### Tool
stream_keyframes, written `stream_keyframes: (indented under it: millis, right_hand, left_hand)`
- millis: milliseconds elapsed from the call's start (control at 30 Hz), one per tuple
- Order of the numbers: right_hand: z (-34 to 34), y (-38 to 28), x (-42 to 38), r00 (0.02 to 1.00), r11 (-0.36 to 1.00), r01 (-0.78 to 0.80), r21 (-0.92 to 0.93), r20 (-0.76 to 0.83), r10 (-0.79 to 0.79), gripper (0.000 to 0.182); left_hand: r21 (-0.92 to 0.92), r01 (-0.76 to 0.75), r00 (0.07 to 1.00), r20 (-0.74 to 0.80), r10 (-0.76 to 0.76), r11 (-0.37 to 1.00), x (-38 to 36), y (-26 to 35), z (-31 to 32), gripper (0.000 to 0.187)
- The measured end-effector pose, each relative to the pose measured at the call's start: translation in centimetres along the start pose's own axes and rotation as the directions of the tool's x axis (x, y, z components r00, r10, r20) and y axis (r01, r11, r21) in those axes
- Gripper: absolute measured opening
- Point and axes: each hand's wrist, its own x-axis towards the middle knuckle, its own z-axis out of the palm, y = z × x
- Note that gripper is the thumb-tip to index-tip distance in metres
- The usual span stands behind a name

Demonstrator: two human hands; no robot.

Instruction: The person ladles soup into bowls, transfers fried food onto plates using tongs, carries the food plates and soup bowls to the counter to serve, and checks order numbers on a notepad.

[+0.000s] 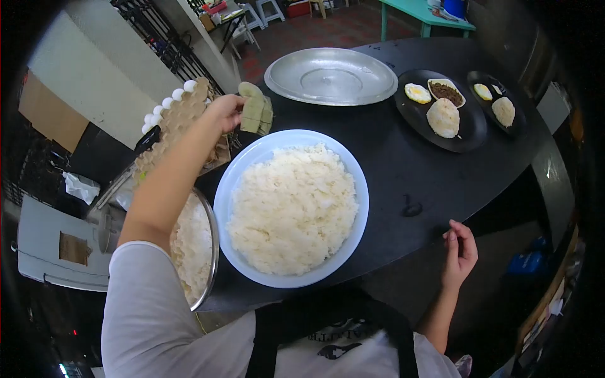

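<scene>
Room: a dark tabletop [403, 183] spread under the work, with reddish flooring [315, 33] and a green table [421, 11] beyond it

Basin: the pale blue basin [363, 201] sat near the front edge of the tabletop, filled with a broad heap of white rice [293, 214]

Steel-rimmed pan: this pan [215, 252] stood close by the basin on its left, with more white rice in it, partly hidden by the left arm

Left hand: the left hand [225, 114] pinched a pale green bundle [256, 113] in its fingers, above the far left side of the basin; what the bundle was made of could not be told

Right hand: the right hand [462, 252] was off the tabletop's near edge, fingers loosely bent, no object visible in it

Egg tray: white eggs [167, 103] rested in a cardboard tray [178, 121] beside the left forearm

Metal platter: an oval platter [331, 80] lay beyond the basin

Plates: the nearer black plate [469, 128] bore a rice mound, a fried egg and a small dish of brown chopped food; the farther black plate [487, 114] held rice and egg

Progress: two plates looked dished up, while the basin's rice, judged by its full heap, was mostly unportioned
</scene>
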Motion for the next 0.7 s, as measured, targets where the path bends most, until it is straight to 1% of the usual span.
stream_keyframes:
  millis: [33, 133, 167, 267, 300, 400, 500, 600, 633, 700]
  right_hand:
    - [-0.1, 0.2, 0.1, 1.0, 1.0, -0.004, 0.006, 0.007, 0.004, 0.015]
    - [-0.3, 0.7, 0.3, 1.0, 1.0, 0.0, 0.005, 0.026, 0.0, 0.014]
    - [-0.3, 0.8, 0.4, 0.999, 1.0, 0.009, -0.009, 0.032, -0.009, 0.014]
    - [0.0, 0.9, 0.8, 0.999, 1.0, 0.015, -0.012, 0.041, -0.015, 0.013]
    - [0.0, 0.9, 0.8, 0.999, 1.0, 0.01, -0.012, 0.041, -0.01, 0.013]
    - [-0.1, 0.9, 0.9, 0.997, 1.0, 0.012, -0.024, 0.073, -0.01, 0.012]
    - [-0.5, 0.9, 0.9, 0.995, 0.998, 0.057, -0.039, 0.079, -0.054, 0.011]
    - [-1.1, 1.3, 0.7, 0.996, 0.996, 0.059, -0.06, 0.075, -0.055, 0.011]
    - [-1.2, 1.4, 0.7, 0.996, 0.997, 0.055, -0.059, 0.071, -0.051, 0.011]
    - [-1.5, 1.6, 0.7, 0.997, 0.997, 0.048, -0.056, 0.062, -0.044, 0.011]
  left_hand:
    - [0.003, 0.006, 1.0, 0.013, -0.006, 1.0, -0.5, 0.4, -0.2, 0.022]
    - [0.101, -0.053, 0.997, -0.046, 0.058, 0.994, -1.9, 1.7, 0.4, 0.022]
    - [0.13, -0.091, 0.985, -0.132, 0.109, 0.987, -2.2, 1.9, 0.9, 0.021]
    - [0.015, -0.129, 0.977, -0.171, 0.13, 0.992, -1.5, 2.6, 1.7, 0.024]
    - [0.057, -0.126, 0.975, -0.176, 0.134, 0.99, -0.2, 2.7, 1.2, 0.022]
    - [0.147, -0.092, 0.951, -0.28, 0.131, 0.985, 0.2, 2.1, 3.0, 0.023]
    - [0.146, -0.023, 0.958, -0.28, 0.064, 0.989, 4.1, 0.8, 2.1, 0.017]
    - [0.203, -0.039, 0.975, -0.205, 0.081, 0.978, 4.6, 0.1, 3.1, 0.016]
    - [0.279, -0.047, 0.986, -0.139, 0.088, 0.959, 4.5, 0.0, 3.4, 0.023]
    - [0.317, 0.052, 0.989, -0.147, -0.005, 0.947, 4.9, -0.2, 3.9, 0.021]
